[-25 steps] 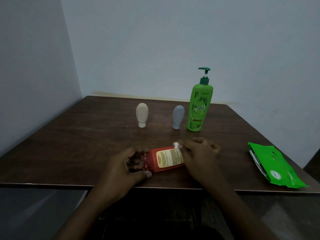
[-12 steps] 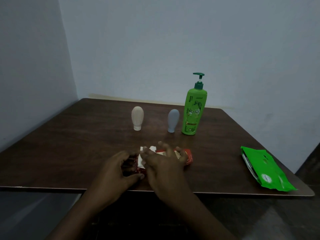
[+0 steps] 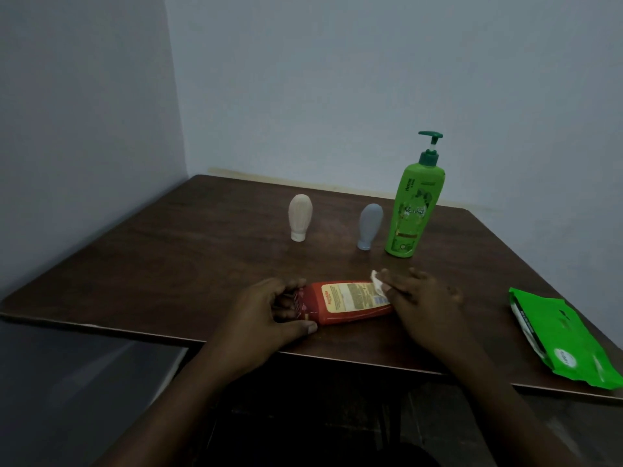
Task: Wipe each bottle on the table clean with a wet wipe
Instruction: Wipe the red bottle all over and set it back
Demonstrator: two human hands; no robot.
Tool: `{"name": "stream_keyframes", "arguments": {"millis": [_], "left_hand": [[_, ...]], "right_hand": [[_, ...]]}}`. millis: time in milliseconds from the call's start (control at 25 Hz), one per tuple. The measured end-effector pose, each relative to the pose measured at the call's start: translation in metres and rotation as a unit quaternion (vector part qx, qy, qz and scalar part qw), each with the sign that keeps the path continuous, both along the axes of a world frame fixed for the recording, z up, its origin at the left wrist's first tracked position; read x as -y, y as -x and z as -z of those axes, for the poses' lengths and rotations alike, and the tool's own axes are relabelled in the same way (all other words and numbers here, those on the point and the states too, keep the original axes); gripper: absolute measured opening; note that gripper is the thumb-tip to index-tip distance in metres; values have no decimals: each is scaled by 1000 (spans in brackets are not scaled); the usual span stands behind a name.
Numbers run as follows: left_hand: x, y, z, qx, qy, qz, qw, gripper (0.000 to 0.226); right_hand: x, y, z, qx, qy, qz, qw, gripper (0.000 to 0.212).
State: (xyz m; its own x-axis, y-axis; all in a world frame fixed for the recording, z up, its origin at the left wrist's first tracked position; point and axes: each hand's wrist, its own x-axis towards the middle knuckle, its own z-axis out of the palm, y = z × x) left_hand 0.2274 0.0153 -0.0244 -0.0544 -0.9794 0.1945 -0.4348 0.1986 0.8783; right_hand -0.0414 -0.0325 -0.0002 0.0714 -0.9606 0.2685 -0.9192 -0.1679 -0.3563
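Here, the red bottle (image 3: 350,301) is lying on its side near the front edge of the table (image 3: 168,264), its long axis running left to right between the two hands, with a pale printed label facing up. The left hand (image 3: 266,311) is gripping the bottle's left end: the fingers are curling over the top of it and the thumb is pressing in from the near side, so that end is mostly hiding inside the hand. The right hand (image 3: 421,298) is sitting over the bottle's right end, fingers bending down and holding a white wet wipe (image 3: 377,280) against the bottle; only a small corner of the wipe is showing past the fingers, at the far right edge of the label. The middle of the bottle is lying bare between the hands.

Farther back on the table, well apart from the hands, three more bottles are standing in a loose row. A beige bottle (image 3: 300,217) is standing on its cap to the left, a grey bottle (image 3: 370,230) is standing the same way to its right, and a tall green pump bottle (image 3: 413,210) is standing upright just beside the grey one. A green pack of wipes (image 3: 566,338) is lying flat near the table's right edge, apart from the right hand. The table is sitting in a corner against a pale wall (image 3: 337,79)
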Motion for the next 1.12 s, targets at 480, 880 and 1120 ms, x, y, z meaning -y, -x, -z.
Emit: {"name": "stream_keyframes", "arguments": {"millis": [480, 880, 1120], "left_hand": [[6, -2, -4, -20, -24, 7, 999, 51], [8, -4, -3, -55, -16, 45, 997, 39], [14, -3, 1, -50, -23, 31, 998, 45]], "right_hand": [[-23, 4, 22, -12, 98, -167, 981, 39], [-13, -14, 18, -89, 154, -203, 963, 51], [2, 30, 0, -76, 6, -90, 993, 39]]}}
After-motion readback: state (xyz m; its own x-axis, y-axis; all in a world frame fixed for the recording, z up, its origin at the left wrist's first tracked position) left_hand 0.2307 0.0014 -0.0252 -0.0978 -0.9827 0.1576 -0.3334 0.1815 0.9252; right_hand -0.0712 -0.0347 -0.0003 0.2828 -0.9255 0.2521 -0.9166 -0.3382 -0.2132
